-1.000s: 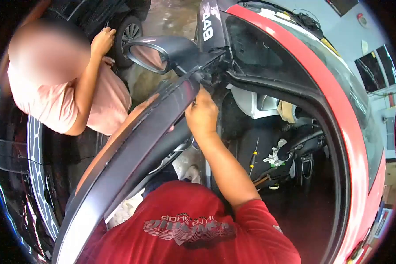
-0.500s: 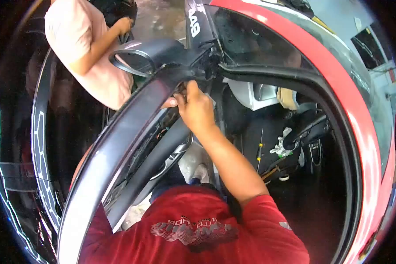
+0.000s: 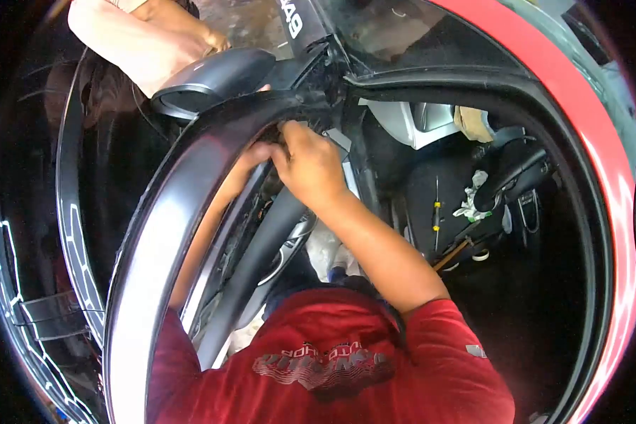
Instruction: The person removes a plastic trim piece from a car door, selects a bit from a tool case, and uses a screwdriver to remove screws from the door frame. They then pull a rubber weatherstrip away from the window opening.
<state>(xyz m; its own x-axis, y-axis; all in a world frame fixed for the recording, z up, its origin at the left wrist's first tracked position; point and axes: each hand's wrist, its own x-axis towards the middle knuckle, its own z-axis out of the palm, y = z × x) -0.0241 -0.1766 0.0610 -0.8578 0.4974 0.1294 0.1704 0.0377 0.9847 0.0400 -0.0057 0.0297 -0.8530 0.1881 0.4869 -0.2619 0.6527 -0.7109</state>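
Door window frame (image 3: 145,275) arcs from 7 o'clock to 12. Right hand (image 3: 312,168), 12 o'clock: fingers curled, nearly closed at its inner edge; can't tell what's gripped. Left hand (image 3: 253,155), 11: fingers bent, tips hidden. I'd watch for slipping fingertips scraping trim, or door swing knocking side mirror (image 3: 226,74) into co-worker (image 3: 131,42), 11.

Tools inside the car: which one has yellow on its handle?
The screwdriver, its handle yellow and black, lying just above the brown-handled tool in this view.
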